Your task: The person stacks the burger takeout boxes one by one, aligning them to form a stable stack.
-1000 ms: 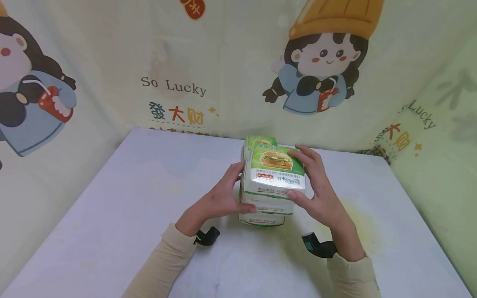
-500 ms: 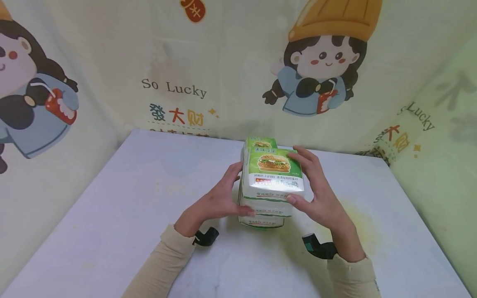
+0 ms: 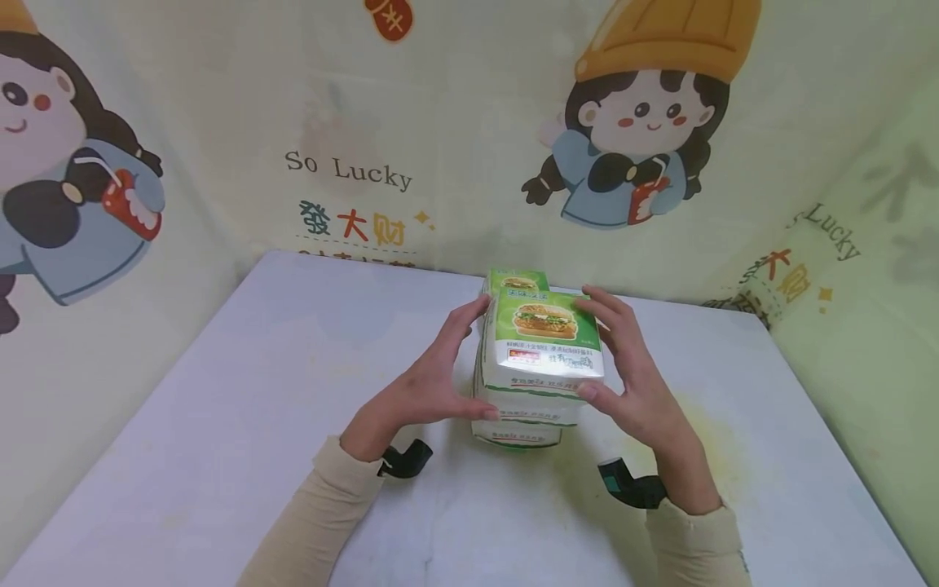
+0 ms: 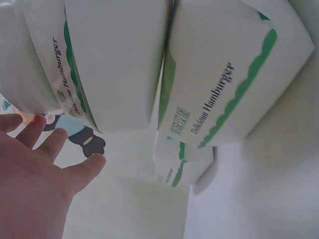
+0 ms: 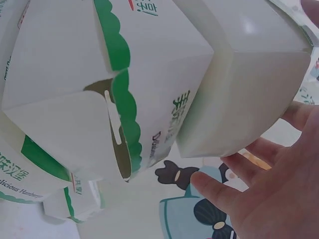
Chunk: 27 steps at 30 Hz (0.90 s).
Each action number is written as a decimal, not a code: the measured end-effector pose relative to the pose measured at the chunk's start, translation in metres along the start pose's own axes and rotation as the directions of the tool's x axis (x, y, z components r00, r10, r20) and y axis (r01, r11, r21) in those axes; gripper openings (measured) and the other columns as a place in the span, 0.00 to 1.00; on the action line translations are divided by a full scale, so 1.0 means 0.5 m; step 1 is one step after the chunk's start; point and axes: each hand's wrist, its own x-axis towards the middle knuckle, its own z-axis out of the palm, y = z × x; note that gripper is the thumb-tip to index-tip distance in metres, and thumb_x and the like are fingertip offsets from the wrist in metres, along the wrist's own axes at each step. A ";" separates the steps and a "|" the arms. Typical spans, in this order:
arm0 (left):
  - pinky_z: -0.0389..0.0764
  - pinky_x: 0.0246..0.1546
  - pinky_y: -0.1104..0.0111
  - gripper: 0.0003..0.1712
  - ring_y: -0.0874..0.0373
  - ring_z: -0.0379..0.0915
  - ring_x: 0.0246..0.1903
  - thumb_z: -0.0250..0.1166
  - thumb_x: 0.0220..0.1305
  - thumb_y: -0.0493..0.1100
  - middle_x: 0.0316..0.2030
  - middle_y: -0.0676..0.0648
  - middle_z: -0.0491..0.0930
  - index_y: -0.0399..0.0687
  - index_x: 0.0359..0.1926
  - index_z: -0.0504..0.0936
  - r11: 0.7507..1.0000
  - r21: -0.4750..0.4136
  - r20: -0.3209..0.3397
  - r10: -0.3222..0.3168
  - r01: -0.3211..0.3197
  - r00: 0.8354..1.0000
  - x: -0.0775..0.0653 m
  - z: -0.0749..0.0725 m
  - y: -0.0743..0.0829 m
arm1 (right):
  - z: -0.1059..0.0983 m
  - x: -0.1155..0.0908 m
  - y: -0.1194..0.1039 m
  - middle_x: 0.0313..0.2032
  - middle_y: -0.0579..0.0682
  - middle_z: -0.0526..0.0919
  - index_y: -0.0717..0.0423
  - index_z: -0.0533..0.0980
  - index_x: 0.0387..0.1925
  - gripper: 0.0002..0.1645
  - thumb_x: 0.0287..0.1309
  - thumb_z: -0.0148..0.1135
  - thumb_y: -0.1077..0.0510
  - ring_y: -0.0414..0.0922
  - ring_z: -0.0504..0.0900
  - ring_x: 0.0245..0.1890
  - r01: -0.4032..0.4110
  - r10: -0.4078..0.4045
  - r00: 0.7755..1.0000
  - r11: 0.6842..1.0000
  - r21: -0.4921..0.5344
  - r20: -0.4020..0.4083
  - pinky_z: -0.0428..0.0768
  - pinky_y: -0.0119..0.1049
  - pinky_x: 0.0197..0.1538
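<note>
In the head view, white and green paper hamburger boxes stand in a stack, with the top box (image 3: 546,342) showing a printed burger. Its right side is held by my right hand (image 3: 641,383), thumb at the front corner and fingers reaching to the back edge. My left hand (image 3: 425,383) spans the stack's left side, its thumb against the front of the middle box (image 3: 539,413). Below that lies the bottom box (image 3: 517,434). Left-hand fingertips (image 4: 59,133) meet a box edge in the left wrist view. The right fingers (image 5: 239,167) lie against a box in the right wrist view.
Directly behind the stack stands another burger box (image 3: 517,280). A white table (image 3: 257,391) lies beneath, backed by a printed cloth (image 3: 469,163) with cartoon figures. Black wrist cameras (image 3: 407,459) sit under both wrists.
The top box has shifted slightly back and forth on the stack. My left fingers have moved up its left side, while the right hand keeps its hold.
</note>
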 end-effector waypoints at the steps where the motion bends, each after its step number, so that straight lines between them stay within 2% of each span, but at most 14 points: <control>1: 0.56 0.74 0.46 0.72 0.59 0.41 0.76 0.81 0.41 0.46 0.76 0.57 0.44 0.65 0.78 0.41 1.000 0.000 0.002 -0.001 0.001 1.000 0.002 0.001 0.002 | -0.002 0.000 0.003 0.76 0.49 0.51 0.49 0.58 0.74 0.47 0.53 0.64 0.56 0.49 0.50 0.74 0.012 -0.012 1.000 1.000 0.022 -0.008 0.60 0.36 0.74; 2: 0.55 0.73 0.44 0.71 0.58 0.41 0.76 0.81 0.41 0.47 0.76 0.57 0.44 0.66 0.78 0.41 1.000 0.000 0.003 0.000 0.000 1.000 0.004 0.001 0.003 | -0.005 0.001 0.006 0.76 0.51 0.51 0.51 0.58 0.74 0.46 0.56 0.63 0.54 0.50 0.49 0.75 0.024 -0.023 1.000 0.998 0.056 -0.019 0.60 0.32 0.74; 5: 0.53 0.73 0.41 0.70 0.55 0.40 0.76 0.79 0.43 0.58 0.77 0.57 0.43 0.65 0.79 0.41 1.000 -0.005 -0.003 0.019 -0.019 1.000 0.010 0.000 0.004 | -0.015 0.007 0.012 0.75 0.55 0.53 0.60 0.57 0.73 0.42 0.63 0.58 0.49 0.52 0.49 0.75 0.051 -0.043 0.997 0.990 0.133 -0.063 0.62 0.29 0.72; 8: 0.52 0.73 0.40 0.71 0.53 0.39 0.77 0.74 0.43 0.71 0.77 0.57 0.42 0.63 0.79 0.40 0.999 -0.001 -0.014 0.047 -0.047 0.999 0.016 -0.002 0.005 | -0.026 0.015 0.017 0.74 0.55 0.55 0.63 0.57 0.73 0.40 0.68 0.51 0.46 0.51 0.50 0.75 0.040 -0.024 0.995 0.985 0.167 -0.092 0.63 0.31 0.72; 10: 0.52 0.73 0.41 0.71 0.53 0.39 0.77 0.71 0.43 0.75 0.77 0.57 0.42 0.63 0.79 0.40 0.998 0.004 -0.019 0.062 -0.062 0.998 0.020 -0.004 0.007 | -0.032 0.021 0.021 0.74 0.53 0.56 0.60 0.58 0.73 0.39 0.68 0.49 0.45 0.50 0.52 0.74 0.014 0.002 0.995 0.987 0.160 -0.099 0.64 0.34 0.73; 14: 0.52 0.74 0.44 0.70 0.56 0.40 0.76 0.74 0.43 0.69 0.77 0.57 0.42 0.63 0.79 0.41 0.997 -0.011 -0.019 0.075 -0.075 0.997 0.025 -0.007 0.010 | -0.042 0.037 0.030 0.73 0.50 0.58 0.55 0.58 0.74 0.37 0.69 0.48 0.44 0.49 0.56 0.73 -0.043 0.060 0.993 0.985 0.165 -0.098 0.62 0.46 0.75; 18: 0.52 0.76 0.48 0.68 0.59 0.40 0.76 0.75 0.45 0.64 0.77 0.54 0.43 0.61 0.79 0.42 0.995 -0.052 -0.022 0.084 -0.085 0.996 0.025 -0.006 0.009 | -0.048 0.061 0.049 0.72 0.49 0.60 0.51 0.58 0.74 0.34 0.71 0.45 0.48 0.47 0.58 0.72 -0.123 0.140 0.987 0.977 0.175 -0.084 0.58 0.61 0.74; 22: 0.54 0.75 0.48 0.66 0.59 0.42 0.76 0.74 0.47 0.64 0.77 0.56 0.44 0.62 0.79 0.42 0.991 -0.083 -0.017 0.100 -0.101 0.995 0.029 0.000 0.006 | -0.055 0.088 0.083 0.73 0.49 0.59 0.55 0.57 0.74 0.33 0.72 0.42 0.49 0.49 0.57 0.72 -0.202 0.211 0.976 0.967 0.156 -0.044 0.56 0.65 0.73; 27: 0.54 0.75 0.47 0.65 0.58 0.45 0.76 0.72 0.49 0.65 0.76 0.57 0.44 0.64 0.79 0.42 0.987 -0.113 -0.003 0.111 -0.111 0.994 0.033 0.008 0.002 | -0.060 0.110 0.117 0.74 0.53 0.57 0.54 0.56 0.74 0.35 0.73 0.40 0.43 0.56 0.57 0.73 -0.313 0.315 0.949 0.945 0.096 0.001 0.56 0.64 0.74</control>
